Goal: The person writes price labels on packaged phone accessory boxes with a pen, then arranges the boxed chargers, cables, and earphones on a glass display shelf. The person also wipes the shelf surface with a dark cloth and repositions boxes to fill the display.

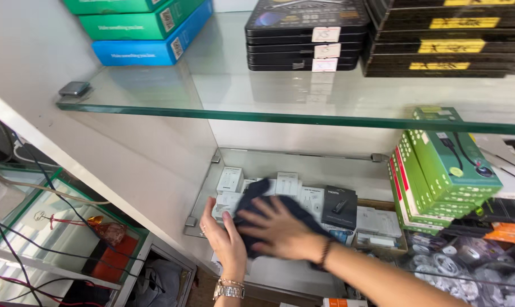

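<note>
- We find a dark blue cloth (257, 213) lying over small white boxes (230, 179) on the lower glass shelf (326, 166)
- We judge it soft, light, limp; best gathered by a bunched fold
- Right hand (280, 230) flat, fingers spread, pressing it down
- Left hand (223, 239) open beside its left edge, gripping nothing

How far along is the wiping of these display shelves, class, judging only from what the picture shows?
Done: the upper glass shelf looks clear and streak-free. In hand: the right hand presses a dark cloth over small white boxes on the lower shelf, while the left hand steadies them. Left: the black box and green packets sit untouched.
</note>
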`<state>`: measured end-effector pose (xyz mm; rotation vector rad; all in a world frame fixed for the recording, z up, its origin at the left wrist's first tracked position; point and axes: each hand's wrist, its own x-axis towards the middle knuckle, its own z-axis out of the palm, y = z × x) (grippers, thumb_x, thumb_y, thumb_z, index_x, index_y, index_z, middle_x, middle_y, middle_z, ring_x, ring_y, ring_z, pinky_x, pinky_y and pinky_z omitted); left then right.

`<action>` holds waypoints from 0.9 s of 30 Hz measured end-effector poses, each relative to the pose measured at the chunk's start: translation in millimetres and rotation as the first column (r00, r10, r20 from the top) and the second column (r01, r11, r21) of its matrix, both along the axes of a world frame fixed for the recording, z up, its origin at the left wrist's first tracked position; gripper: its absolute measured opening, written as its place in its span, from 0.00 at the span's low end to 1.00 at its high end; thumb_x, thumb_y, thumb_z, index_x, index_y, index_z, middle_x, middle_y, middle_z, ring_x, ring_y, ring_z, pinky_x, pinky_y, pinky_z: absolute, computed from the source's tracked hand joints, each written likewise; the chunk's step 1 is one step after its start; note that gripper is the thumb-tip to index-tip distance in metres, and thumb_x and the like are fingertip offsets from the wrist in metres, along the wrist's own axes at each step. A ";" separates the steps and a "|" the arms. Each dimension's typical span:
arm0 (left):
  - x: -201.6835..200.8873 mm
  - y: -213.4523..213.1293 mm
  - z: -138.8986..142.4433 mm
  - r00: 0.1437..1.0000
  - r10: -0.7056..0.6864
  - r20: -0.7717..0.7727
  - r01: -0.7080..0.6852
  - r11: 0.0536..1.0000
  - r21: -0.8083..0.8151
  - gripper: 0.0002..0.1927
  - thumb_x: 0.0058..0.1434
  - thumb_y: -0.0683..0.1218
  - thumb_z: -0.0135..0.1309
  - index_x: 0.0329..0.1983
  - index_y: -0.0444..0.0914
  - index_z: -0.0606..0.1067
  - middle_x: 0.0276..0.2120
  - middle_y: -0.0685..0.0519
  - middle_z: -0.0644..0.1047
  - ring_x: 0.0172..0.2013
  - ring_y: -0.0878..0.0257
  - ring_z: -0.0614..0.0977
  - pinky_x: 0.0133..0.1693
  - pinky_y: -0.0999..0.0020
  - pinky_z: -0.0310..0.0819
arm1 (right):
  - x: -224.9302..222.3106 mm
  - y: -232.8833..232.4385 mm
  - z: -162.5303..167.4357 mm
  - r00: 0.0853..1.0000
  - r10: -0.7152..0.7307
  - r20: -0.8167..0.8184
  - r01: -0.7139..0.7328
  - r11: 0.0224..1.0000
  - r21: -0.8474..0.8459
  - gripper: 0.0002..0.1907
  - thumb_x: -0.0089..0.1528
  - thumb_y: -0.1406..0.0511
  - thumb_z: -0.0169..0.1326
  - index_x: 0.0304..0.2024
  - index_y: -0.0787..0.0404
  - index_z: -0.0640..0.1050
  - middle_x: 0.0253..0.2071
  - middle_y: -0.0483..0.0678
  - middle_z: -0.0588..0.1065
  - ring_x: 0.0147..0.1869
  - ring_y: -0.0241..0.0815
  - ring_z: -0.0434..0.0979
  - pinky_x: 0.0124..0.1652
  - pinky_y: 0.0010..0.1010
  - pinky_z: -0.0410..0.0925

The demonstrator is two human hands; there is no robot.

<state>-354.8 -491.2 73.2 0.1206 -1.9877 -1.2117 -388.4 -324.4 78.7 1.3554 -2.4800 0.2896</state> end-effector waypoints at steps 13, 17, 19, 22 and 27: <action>-6.6 88.0 -16.1 0.923 -0.343 0.174 0.379 0.889 -0.257 0.20 0.66 0.45 0.52 0.60 0.34 0.72 0.63 0.39 0.70 0.65 0.39 0.64 0.61 0.47 0.56 | -14.7 80.3 -14.6 0.903 -0.415 0.111 0.392 0.901 0.184 0.30 0.64 0.49 0.45 0.68 0.46 0.66 0.77 0.48 0.51 0.80 0.63 0.42 0.67 0.67 0.45; -0.4 101.1 -13.2 0.950 -0.271 0.152 0.308 0.886 -0.346 0.20 0.67 0.48 0.52 0.60 0.34 0.73 0.62 0.37 0.70 0.63 0.38 0.66 0.62 0.48 0.57 | -3.5 101.6 20.4 0.728 -0.677 0.104 0.643 0.728 0.237 0.32 0.65 0.49 0.49 0.72 0.39 0.65 0.78 0.47 0.50 0.78 0.64 0.40 0.68 0.69 0.41; 5.3 111.4 2.5 0.941 -0.314 0.128 0.337 0.904 -0.262 0.19 0.67 0.47 0.51 0.58 0.34 0.74 0.59 0.38 0.72 0.61 0.41 0.70 0.61 0.50 0.61 | 13.8 106.6 41.1 0.705 -0.698 0.126 0.643 0.704 0.300 0.36 0.61 0.53 0.56 0.71 0.44 0.65 0.79 0.49 0.48 0.79 0.61 0.40 0.68 0.62 0.43; 35.8 143.8 35.0 0.879 -0.423 0.219 0.454 0.883 -0.118 0.14 0.69 0.47 0.49 0.53 0.36 0.75 0.50 0.44 0.78 0.54 0.48 0.76 0.57 0.54 0.67 | 60.7 127.5 69.7 0.783 -0.493 0.380 0.587 0.787 -0.188 0.28 0.61 0.58 0.57 0.63 0.56 0.71 0.69 0.55 0.64 0.73 0.58 0.58 0.66 0.47 0.56; 109.6 223.0 91.8 0.798 -0.573 0.186 0.576 0.816 0.043 0.12 0.68 0.46 0.49 0.47 0.36 0.78 0.42 0.47 0.81 0.41 0.53 0.80 0.45 0.60 0.73 | 173.2 205.9 123.5 0.692 -0.473 0.545 0.700 0.624 -0.348 0.21 0.63 0.60 0.52 0.57 0.61 0.76 0.52 0.53 0.80 0.56 0.50 0.80 0.55 0.39 0.71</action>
